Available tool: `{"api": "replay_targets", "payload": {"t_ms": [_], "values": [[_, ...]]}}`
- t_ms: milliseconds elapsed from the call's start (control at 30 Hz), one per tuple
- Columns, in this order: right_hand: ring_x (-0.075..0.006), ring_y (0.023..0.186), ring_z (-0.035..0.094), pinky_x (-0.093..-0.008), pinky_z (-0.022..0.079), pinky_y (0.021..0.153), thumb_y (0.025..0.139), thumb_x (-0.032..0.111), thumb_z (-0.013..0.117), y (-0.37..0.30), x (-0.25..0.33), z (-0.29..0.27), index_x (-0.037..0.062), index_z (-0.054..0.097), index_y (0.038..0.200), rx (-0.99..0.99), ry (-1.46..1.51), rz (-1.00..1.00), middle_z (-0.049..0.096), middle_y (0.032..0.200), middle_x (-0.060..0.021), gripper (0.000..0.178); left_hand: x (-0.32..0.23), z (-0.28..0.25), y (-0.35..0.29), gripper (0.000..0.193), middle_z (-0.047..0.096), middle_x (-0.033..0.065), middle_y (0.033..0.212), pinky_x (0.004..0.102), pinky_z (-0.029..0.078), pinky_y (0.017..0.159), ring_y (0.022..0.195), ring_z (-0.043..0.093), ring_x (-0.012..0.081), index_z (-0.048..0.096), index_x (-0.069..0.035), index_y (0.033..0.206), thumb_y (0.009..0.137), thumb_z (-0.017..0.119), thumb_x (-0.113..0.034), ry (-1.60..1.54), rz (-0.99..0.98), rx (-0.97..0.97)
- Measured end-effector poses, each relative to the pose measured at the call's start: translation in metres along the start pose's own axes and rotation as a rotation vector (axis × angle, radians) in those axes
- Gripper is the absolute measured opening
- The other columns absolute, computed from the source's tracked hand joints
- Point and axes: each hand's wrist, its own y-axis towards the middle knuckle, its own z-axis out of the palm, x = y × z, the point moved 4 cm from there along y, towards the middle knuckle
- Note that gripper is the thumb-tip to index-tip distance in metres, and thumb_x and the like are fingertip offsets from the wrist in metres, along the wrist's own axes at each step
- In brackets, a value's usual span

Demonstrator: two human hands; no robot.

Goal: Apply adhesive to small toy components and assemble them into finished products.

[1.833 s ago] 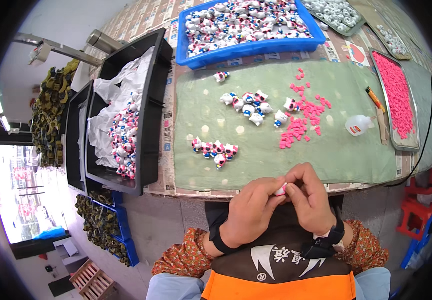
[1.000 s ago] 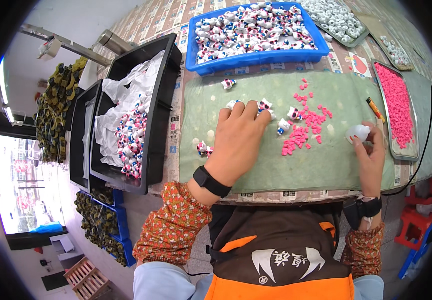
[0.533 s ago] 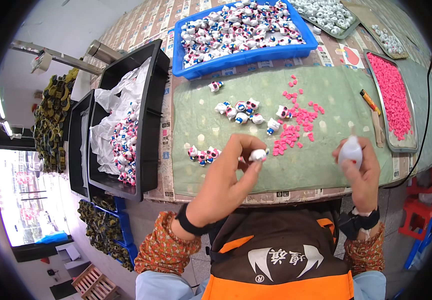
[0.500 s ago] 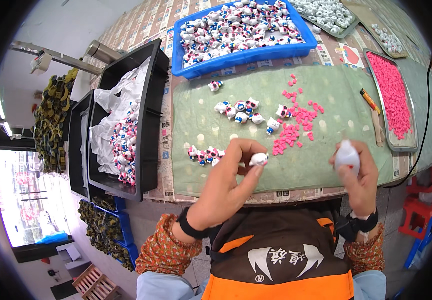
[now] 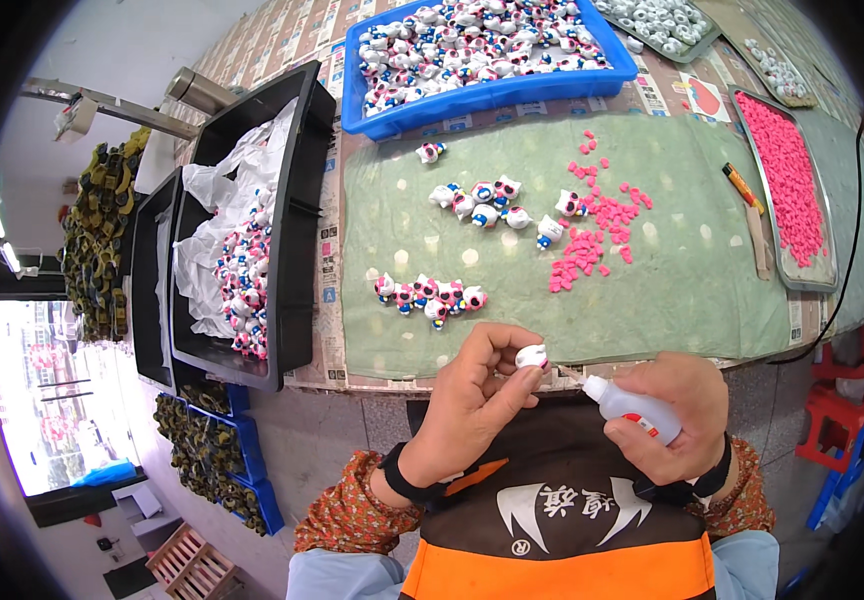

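Between the thumb and fingers of my left hand (image 5: 480,388) is a small white cat figurine (image 5: 531,356), held just past the table's front edge. My right hand (image 5: 680,415) grips a translucent squeeze bottle (image 5: 640,409) with a red and white label. Its thin nozzle tip (image 5: 572,375) points left at the figurine; I cannot tell whether the two touch. On the green cloth (image 5: 382,205), a cluster of painted figurines (image 5: 437,296) sits beyond my left hand, with more figurines (image 5: 487,208) farther back. Loose pink pieces (image 5: 582,255) lie scattered right of them.
A blue bin (image 5: 492,98) full of figurines stands at the back. To the left, a black crate (image 5: 297,230) holds figurines and white paper. At the right are a metal tray (image 5: 822,235) heaped with pink pieces, an orange-yellow cutter (image 5: 742,187) and a black cable (image 5: 850,250).
Both hands have come closer together and toward my body. The squeeze bottle has tipped from upright to slanting, its nozzle now at the figurine in my left hand.
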Motion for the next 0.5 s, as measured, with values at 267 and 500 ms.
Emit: {"api": "replay_targets", "payload": {"t_ms": [267, 500], "values": [[-0.0263, 0.059, 0.065, -0.037, 0.049, 0.053, 0.075, 0.009, 0.084, -0.0034, 0.0016, 0.0057, 0.0031, 0.069, 0.111, -0.03, -0.091, -0.066, 0.071, 0.082, -0.0096, 0.04, 0.007, -0.0011, -0.0046, 0.034, 0.064, 0.0071, 0.113, 0.0285, 0.06, 0.086, 0.101, 0.065, 0.0113, 0.05, -0.001, 0.135, 0.103, 0.061, -0.002, -0.036, 0.004, -0.018], [-0.0267, 0.059, 0.065, -0.0375, 0.05, 0.054, 0.075, 0.009, 0.084, -0.0038, -0.0013, 0.0089, 0.003, 0.069, 0.11, 0.013, -0.121, -0.049, 0.071, 0.081, -0.0102, 0.038, 0.0085, 0.0008, -0.0056, 0.033, 0.065, 0.0078, 0.114, 0.0287, 0.06, 0.088, 0.101, 0.066, 0.0113, 0.05, 0.0, 0.135, 0.103, 0.062, -0.002, -0.034, 0.003, -0.019]]}}
